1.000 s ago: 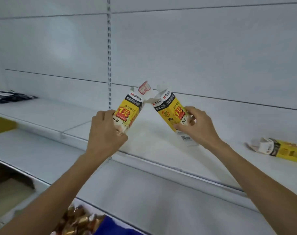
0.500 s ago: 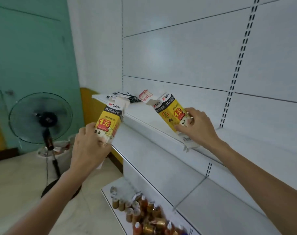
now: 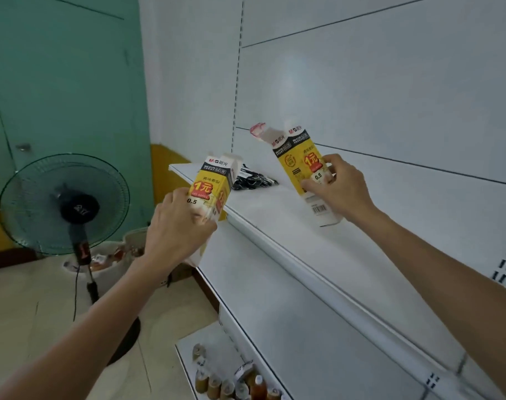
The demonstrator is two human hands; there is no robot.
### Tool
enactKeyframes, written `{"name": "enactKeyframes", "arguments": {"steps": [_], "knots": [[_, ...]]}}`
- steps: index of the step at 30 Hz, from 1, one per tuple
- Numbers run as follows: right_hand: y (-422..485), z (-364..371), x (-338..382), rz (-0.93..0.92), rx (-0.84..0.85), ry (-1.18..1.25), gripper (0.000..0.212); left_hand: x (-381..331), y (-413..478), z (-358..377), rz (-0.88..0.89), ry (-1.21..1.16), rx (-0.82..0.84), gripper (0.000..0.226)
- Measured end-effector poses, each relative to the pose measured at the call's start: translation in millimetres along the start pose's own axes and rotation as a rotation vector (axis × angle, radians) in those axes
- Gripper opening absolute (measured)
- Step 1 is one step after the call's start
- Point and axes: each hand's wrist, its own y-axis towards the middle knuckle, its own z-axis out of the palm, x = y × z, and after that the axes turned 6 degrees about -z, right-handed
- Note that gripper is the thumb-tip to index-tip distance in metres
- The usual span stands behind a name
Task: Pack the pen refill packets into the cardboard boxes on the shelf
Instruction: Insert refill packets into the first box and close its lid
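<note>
Your left hand [image 3: 176, 226] grips the near yellow-and-white cardboard box [image 3: 214, 180], right hand [image 3: 341, 189] the far matching box [image 3: 298, 160], probably flimsy so squeeze low, gently.

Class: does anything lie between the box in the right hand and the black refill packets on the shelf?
Nothing visible does: only bare shelf lies between the packets and the box in the right hand.
</note>
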Motion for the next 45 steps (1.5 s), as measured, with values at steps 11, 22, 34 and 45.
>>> {"name": "enactKeyframes", "arguments": {"steps": [11, 22, 34, 45], "knots": [[76, 38, -38, 0.105, -0.155, -0.191, 0.058, -56, 146, 124, 0.172, -0.194, 0.396, 0.057], [97, 56, -42, 0.329, -0.286, -0.407, 0.049, -87, 201, 198, 0.286, -0.252, 0.979, 0.027], [97, 49, -59, 0.361, -0.362, -0.482, 0.057, -92, 205, 240, 1.204, 0.030, 0.515, 0.036], [87, 61, -68, 0.411, -0.302, -0.558, 0.057, -115, 208, 270, 0.804, -0.251, 0.769, 0.031]]}}
